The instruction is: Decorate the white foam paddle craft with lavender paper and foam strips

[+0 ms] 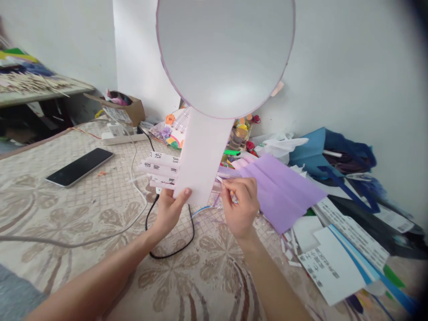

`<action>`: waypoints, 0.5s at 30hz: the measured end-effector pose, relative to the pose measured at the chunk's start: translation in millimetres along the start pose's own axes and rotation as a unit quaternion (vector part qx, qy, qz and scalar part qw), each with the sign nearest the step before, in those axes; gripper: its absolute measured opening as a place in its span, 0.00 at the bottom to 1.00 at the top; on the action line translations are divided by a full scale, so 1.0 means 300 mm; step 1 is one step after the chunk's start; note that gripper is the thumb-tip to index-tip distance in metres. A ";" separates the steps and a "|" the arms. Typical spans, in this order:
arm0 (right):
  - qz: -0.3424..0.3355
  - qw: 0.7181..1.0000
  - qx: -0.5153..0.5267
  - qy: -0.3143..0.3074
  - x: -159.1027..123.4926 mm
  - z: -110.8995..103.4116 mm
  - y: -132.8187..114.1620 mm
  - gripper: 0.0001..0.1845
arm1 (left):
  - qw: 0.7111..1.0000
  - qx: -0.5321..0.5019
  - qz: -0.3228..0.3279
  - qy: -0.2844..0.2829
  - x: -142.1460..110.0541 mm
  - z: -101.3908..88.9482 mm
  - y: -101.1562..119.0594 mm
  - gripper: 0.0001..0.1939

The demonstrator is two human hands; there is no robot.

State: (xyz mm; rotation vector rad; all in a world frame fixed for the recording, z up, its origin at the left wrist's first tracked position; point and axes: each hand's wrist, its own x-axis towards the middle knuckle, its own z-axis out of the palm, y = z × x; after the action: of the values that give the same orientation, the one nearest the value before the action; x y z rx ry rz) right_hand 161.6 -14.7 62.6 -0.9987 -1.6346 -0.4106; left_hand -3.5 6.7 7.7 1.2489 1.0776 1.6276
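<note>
The item under handling, a paddle, stood upright above the near middle of the table [207,287]. It comprised a grey disc [227,53] with a thin purple rim above a pale pink handle [202,151]. The left hand [170,210] gripped the handle's lower left edge, thumb laid across the front; its other fingers were largely hidden. Printed strips [163,168] projected left from behind the handle, just above that hand. The right hand [241,205] was closed in a pinch at the handle's right edge, a small white piece [219,179] at its fingertips; whether this joined the strips could not be told.

A phone [80,166] lay to the left, with a power strip [125,139] and an open box [133,111] farther back. A black cable [172,257] looped on the near side of the left hand. To the right lay purple paper [284,191], with white cards [334,272] nearer and a blue bag [307,147] farther off.
</note>
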 end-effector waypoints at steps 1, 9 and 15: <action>0.000 1.000 0.000 -0.002 -0.002 0.002 0.003 0.10 | 1.000 0.003 -0.002 0.002 0.001 -0.001 0.000 0.32; 0.004 1.000 -0.010 -0.016 -0.010 0.008 0.013 0.10 | 1.000 0.009 -0.008 0.002 0.005 -0.003 -0.009 0.31; 0.012 1.000 -0.012 -0.023 -0.012 0.010 0.012 0.09 | 0.999 0.023 -0.026 0.013 0.006 -0.005 -0.014 0.27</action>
State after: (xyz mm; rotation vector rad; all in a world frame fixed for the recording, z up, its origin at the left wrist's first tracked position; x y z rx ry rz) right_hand 162.4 -11.9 57.5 -1.0511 -1.6602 -0.3955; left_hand -5.0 9.4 4.0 1.2222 1.1595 1.5929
